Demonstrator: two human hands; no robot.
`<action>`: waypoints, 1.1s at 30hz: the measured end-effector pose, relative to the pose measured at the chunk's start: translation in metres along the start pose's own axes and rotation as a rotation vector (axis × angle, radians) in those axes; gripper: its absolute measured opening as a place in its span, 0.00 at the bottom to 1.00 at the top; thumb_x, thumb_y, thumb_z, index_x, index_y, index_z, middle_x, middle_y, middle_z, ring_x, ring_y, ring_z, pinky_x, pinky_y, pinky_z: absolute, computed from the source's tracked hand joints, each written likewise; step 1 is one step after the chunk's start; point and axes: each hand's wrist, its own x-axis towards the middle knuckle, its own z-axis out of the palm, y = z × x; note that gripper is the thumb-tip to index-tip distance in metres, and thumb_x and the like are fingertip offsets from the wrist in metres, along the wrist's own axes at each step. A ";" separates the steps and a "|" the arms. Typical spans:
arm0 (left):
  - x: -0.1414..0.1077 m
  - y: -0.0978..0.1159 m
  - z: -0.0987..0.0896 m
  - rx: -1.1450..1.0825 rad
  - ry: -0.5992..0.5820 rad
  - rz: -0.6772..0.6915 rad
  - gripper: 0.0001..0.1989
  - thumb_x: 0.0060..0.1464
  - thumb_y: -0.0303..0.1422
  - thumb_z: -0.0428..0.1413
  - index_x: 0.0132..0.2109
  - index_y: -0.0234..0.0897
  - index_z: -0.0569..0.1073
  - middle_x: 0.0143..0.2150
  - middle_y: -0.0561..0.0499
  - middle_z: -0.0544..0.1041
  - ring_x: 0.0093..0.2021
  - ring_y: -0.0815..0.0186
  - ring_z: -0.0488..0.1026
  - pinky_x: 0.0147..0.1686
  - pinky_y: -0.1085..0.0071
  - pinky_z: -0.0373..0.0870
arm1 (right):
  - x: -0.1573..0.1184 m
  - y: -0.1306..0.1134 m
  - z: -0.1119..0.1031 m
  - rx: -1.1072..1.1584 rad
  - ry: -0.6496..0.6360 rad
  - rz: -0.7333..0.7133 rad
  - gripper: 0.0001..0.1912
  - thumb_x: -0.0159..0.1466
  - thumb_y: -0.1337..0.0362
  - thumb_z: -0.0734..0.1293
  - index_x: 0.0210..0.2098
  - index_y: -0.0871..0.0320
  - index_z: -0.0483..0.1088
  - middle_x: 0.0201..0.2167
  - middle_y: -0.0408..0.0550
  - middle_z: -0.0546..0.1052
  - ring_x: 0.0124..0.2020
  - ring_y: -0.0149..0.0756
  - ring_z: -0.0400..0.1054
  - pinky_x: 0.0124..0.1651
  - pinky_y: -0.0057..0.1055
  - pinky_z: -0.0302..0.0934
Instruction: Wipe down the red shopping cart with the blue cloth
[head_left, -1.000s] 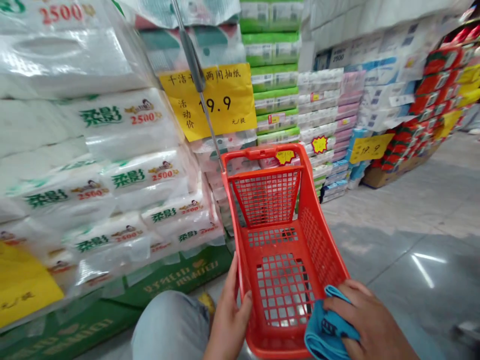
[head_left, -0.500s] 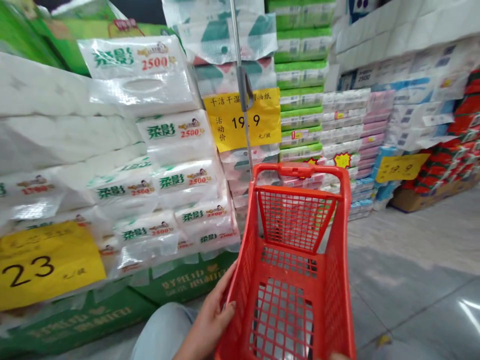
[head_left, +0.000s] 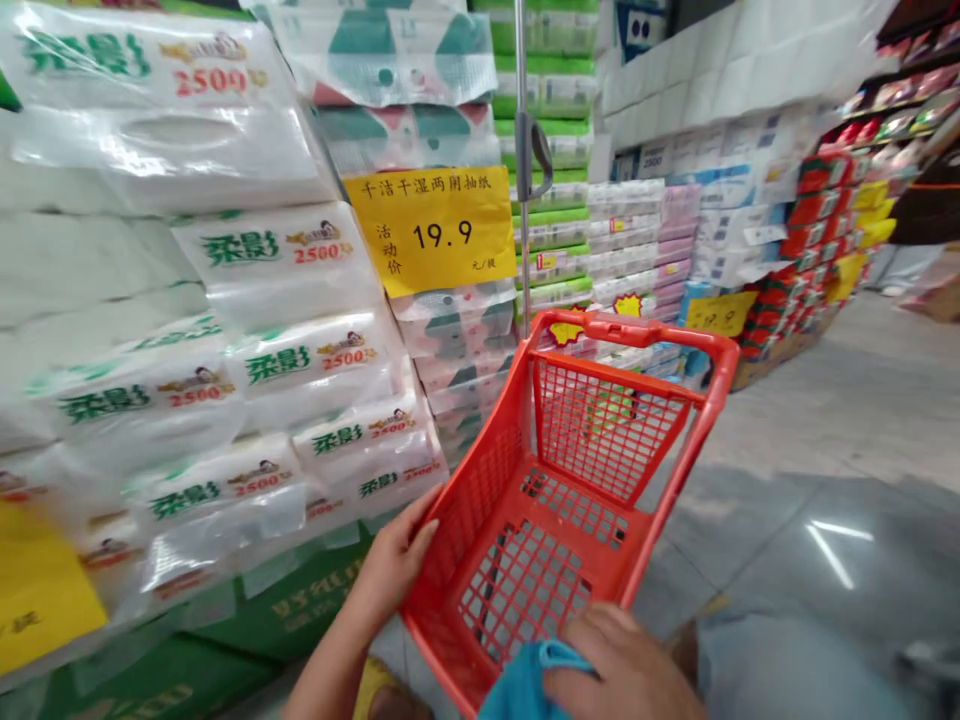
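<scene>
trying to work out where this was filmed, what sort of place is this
This looks like a discount household goods shop or supermarket aisle. Big stacks of packs of tissues line the aisle, a yellow price sign shows 19.9, and a red shopping basket is in hand.

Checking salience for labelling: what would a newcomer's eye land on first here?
The red basket dominates the lower middle, its side held by the left hand, while the right hand holds a blue cloth at its near edge. Above it, a yellow price sign reading 19.9 stands out beside white tissue packs stacked on the left.

red grid-mesh shopping basket (head_left: 480,500), blue cloth (head_left: 525,690), yellow price sign (head_left: 431,230), green-lettered white tissue packs (head_left: 277,260)
</scene>
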 end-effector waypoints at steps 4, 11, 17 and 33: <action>-0.023 -0.005 0.028 0.254 0.293 0.137 0.23 0.62 0.38 0.50 0.61 0.39 0.71 0.62 0.43 0.74 0.62 0.55 0.71 0.64 0.51 0.67 | 0.000 0.034 -0.021 -0.057 0.144 0.156 0.23 0.50 0.76 0.62 0.43 0.53 0.72 0.41 0.49 0.73 0.47 0.44 0.64 0.52 0.48 0.62; -0.090 0.051 0.101 0.359 0.089 0.684 0.14 0.63 0.28 0.50 0.54 0.40 0.73 0.48 0.49 0.81 0.55 0.65 0.75 0.70 0.53 0.56 | -0.020 0.024 -0.002 0.052 0.302 0.051 0.24 0.58 0.77 0.61 0.50 0.51 0.71 0.48 0.50 0.71 0.51 0.42 0.64 0.49 0.44 0.64; -0.071 0.054 0.111 0.394 0.067 0.684 0.12 0.65 0.30 0.49 0.32 0.37 0.70 0.28 0.53 0.73 0.36 0.68 0.72 0.63 0.57 0.66 | -0.028 0.089 -0.020 -0.171 0.455 0.175 0.25 0.54 0.77 0.62 0.48 0.51 0.73 0.48 0.50 0.72 0.52 0.45 0.65 0.54 0.49 0.63; -0.008 0.028 0.105 0.578 0.118 0.771 0.15 0.65 0.41 0.51 0.33 0.38 0.69 0.31 0.52 0.71 0.39 0.65 0.69 0.62 0.55 0.68 | -0.014 0.132 -0.010 -0.211 0.520 0.266 0.22 0.56 0.73 0.62 0.48 0.52 0.72 0.51 0.50 0.72 0.55 0.45 0.68 0.68 0.60 0.49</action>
